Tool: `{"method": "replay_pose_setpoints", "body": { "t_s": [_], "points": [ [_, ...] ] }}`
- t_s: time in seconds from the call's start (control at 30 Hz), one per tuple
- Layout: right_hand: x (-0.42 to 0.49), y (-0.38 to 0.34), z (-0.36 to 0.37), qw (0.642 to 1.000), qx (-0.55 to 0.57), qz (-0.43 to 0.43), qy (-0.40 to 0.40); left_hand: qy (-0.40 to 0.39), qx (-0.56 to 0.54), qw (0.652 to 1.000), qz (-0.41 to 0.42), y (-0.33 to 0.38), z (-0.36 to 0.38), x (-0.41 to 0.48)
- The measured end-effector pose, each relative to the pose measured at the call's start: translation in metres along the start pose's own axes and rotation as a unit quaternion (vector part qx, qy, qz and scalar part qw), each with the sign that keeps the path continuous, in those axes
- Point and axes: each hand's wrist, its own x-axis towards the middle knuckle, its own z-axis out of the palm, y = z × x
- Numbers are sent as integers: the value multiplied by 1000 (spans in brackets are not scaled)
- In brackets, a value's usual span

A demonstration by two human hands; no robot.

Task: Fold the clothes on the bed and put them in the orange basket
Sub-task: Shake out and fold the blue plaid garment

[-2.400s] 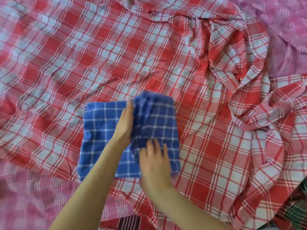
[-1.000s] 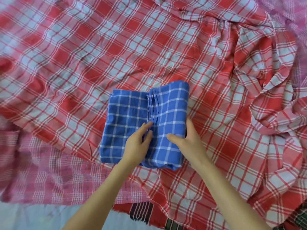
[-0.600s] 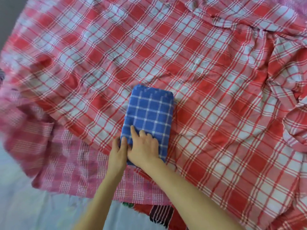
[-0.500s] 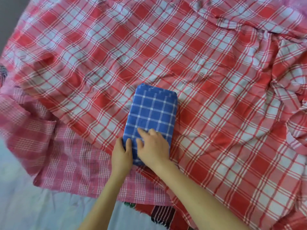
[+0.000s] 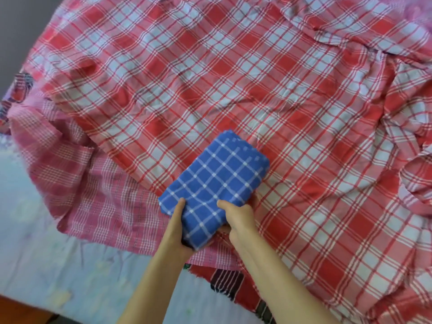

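Note:
A folded blue checked cloth [image 5: 215,181] forms a compact rectangle, its near end lifted off the bed. My left hand [image 5: 176,226] grips its near left edge, thumb on top and fingers underneath. My right hand [image 5: 238,215] grips the near right edge the same way. Under it spreads a large red and white checked cloth [image 5: 210,85], unfolded and wrinkled. No orange basket is in view.
A pink checked cloth [image 5: 77,183] lies crumpled at the left, over a pale blue bed sheet [image 5: 46,265]. A dark striped cloth [image 5: 224,281] peeks out near the bed's front edge. Grey floor [image 5: 21,24] shows at the upper left.
The blue cloth went from half open to a narrow folded packet. Both hands moved from pressing on top to gripping its near end, and it now tilts toward the right.

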Motion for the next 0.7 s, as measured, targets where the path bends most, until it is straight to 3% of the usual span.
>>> {"method": "replay_pose_setpoints", "body": {
  "t_s": [0.17,0.27,0.4,0.53,0.7],
  "points": [
    [-45,50,-37,987,44,123,-94,139,91,977,132,-23,-42,-7],
    [-47,54,-65,980,93,110,-141,104,147,957,228,-33,-58,-18],
    [-32,29,-94,960,231,50,-151,31,164,949,268,-24,-73,-35],
    [-32,19,-103,976,132,-4,-171,-4,181,949,260,-5,-103,-44],
    [-64,39,-70,969,-90,-77,-216,23,171,954,245,27,-157,-53]
  ]
}}
